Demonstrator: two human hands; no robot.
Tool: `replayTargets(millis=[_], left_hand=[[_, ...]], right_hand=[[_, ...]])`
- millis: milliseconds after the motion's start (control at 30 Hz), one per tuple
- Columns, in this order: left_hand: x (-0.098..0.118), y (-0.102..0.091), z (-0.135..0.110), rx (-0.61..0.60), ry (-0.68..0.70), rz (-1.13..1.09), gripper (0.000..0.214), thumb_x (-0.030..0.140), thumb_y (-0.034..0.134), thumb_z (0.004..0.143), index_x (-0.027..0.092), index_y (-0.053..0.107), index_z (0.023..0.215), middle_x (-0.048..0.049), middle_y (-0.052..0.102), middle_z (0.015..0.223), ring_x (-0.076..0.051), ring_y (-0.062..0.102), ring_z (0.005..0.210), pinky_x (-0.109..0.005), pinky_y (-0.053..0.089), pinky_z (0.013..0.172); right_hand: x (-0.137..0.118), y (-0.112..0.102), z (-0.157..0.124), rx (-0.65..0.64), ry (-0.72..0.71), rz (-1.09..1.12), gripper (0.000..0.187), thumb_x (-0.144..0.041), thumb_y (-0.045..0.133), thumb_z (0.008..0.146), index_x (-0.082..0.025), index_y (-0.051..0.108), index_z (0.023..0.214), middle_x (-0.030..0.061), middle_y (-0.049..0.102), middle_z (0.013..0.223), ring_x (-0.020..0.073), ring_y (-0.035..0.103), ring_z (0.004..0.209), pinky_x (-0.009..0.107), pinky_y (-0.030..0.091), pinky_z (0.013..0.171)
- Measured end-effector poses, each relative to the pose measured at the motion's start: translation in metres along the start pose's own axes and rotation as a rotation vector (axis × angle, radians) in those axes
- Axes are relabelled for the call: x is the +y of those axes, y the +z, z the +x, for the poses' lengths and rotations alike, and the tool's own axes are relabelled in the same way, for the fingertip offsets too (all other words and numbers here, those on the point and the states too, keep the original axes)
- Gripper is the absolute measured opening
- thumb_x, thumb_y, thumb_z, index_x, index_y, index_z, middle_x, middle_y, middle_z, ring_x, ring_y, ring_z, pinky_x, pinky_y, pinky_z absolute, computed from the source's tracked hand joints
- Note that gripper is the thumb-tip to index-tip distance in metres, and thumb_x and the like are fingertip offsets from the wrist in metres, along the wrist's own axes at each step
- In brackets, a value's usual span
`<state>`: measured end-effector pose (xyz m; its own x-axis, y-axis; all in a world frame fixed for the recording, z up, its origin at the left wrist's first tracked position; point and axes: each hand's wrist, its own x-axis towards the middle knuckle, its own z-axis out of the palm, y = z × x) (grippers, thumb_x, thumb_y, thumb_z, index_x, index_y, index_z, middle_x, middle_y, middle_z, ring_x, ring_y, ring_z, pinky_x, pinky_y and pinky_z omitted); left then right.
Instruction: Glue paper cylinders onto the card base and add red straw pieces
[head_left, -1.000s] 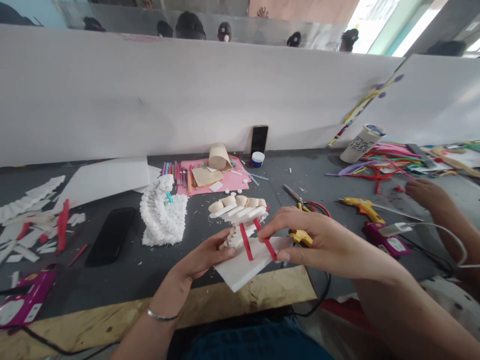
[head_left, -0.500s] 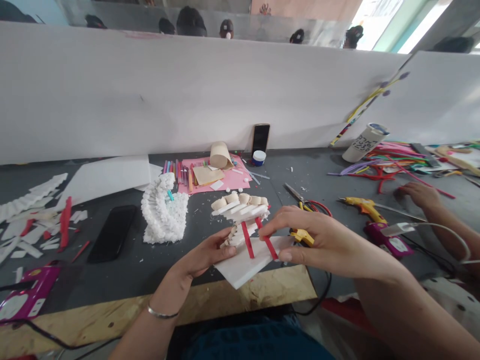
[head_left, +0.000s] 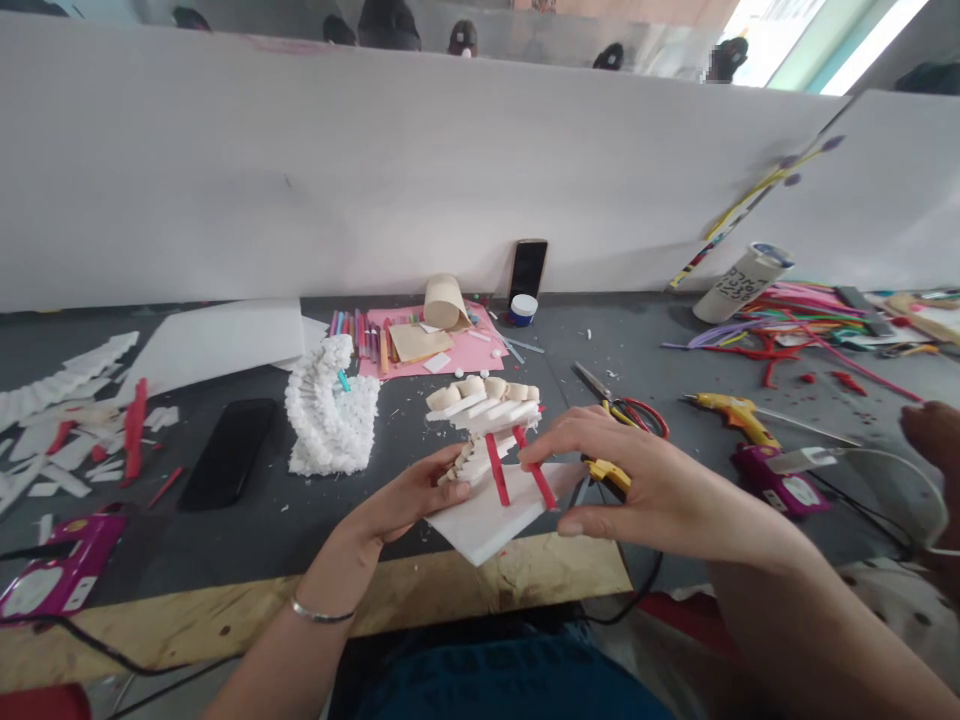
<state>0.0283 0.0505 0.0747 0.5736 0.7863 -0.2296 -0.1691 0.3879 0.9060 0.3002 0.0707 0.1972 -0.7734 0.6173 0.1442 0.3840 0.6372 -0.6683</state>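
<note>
My left hand (head_left: 424, 485) grips the left side of a white foam model (head_left: 487, 515), thumb in front. Foam steps rise from its base, and a curved upper row carries rounded cream pieces (head_left: 491, 388). Two red strips (head_left: 499, 470) slant between the upper row and the base. My right hand (head_left: 622, 470) rests its index fingertip on the right red strip, with the thumb spread away below. Behind that hand shows part of a yellow tool (head_left: 607, 473) with a grey end. I cannot tell whether the hidden fingers touch it.
Scissors (head_left: 622, 405) and a yellow glue gun (head_left: 727, 408) lie right. A textured white model (head_left: 330, 410), black phone (head_left: 229, 455) and foam scraps (head_left: 82, 450) lie left. Pink paper (head_left: 480, 345) with markers lies behind. Another person's hand (head_left: 934, 440) is far right.
My right thumb has drawn slightly away from the right red strip's lower end. The other person's hand at far right has pulled back. The view has shifted a little.
</note>
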Motion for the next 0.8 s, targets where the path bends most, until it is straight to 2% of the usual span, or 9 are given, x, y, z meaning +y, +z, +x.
replayTargets(millis=[200, 367, 567, 667, 800], left_hand=[[0.001, 0.0, 0.001, 0.01, -0.003, 0.013, 0.067, 0.047, 0.076, 0.079, 0.022, 0.056, 0.138, -0.0133, 0.063, 0.135, -0.029, 0.063, 0.114, -0.036, 0.05, 0.089], [0.003, -0.003, 0.0, 0.083, -0.015, 0.018, 0.07, 0.05, 0.079, 0.075, 0.02, 0.059, 0.135, -0.0125, 0.065, 0.132, -0.03, 0.062, 0.118, -0.038, 0.048, 0.096], [0.003, -0.014, 0.002, 0.179, -0.007, 0.082, 0.074, 0.051, 0.078, 0.076, 0.022, 0.054, 0.14, -0.0133, 0.064, 0.134, -0.03, 0.061, 0.119, -0.04, 0.05, 0.096], [-0.003, -0.023, 0.009, 0.322, 0.024, 0.255, 0.074, 0.055, 0.076, 0.076, 0.022, 0.055, 0.139, -0.0135, 0.06, 0.139, -0.03, 0.06, 0.12, -0.04, 0.051, 0.095], [-0.017, -0.033, 0.019, 0.597, 0.179, 0.732, 0.067, 0.054, 0.072, 0.078, 0.023, 0.059, 0.136, -0.0126, 0.06, 0.131, -0.031, 0.058, 0.121, -0.042, 0.049, 0.099]], right_hand=[[0.003, 0.009, 0.002, 0.103, -0.126, -0.041, 0.028, -0.033, 0.069, 0.091, -0.025, 0.062, 0.117, 0.0033, 0.071, 0.108, 0.0182, 0.062, 0.105, 0.033, 0.047, 0.094], [0.003, 0.014, -0.001, 0.176, -0.193, -0.014, 0.021, -0.024, 0.066, 0.093, -0.023, 0.063, 0.113, 0.0032, 0.073, 0.101, 0.0161, 0.065, 0.098, 0.032, 0.049, 0.091], [0.009, 0.025, -0.017, 0.407, -0.199, 0.145, 0.024, -0.014, 0.067, 0.089, -0.026, 0.065, 0.109, 0.0016, 0.072, 0.095, 0.0168, 0.065, 0.091, 0.034, 0.052, 0.085], [0.013, 0.034, -0.027, 0.508, -0.134, 0.268, 0.026, -0.011, 0.064, 0.089, -0.028, 0.067, 0.11, 0.0023, 0.07, 0.094, 0.0182, 0.065, 0.09, 0.036, 0.053, 0.081], [0.019, 0.049, -0.036, 0.674, -0.033, 0.378, 0.022, -0.011, 0.062, 0.091, -0.028, 0.07, 0.102, 0.0014, 0.071, 0.088, 0.0167, 0.065, 0.083, 0.033, 0.053, 0.077]])
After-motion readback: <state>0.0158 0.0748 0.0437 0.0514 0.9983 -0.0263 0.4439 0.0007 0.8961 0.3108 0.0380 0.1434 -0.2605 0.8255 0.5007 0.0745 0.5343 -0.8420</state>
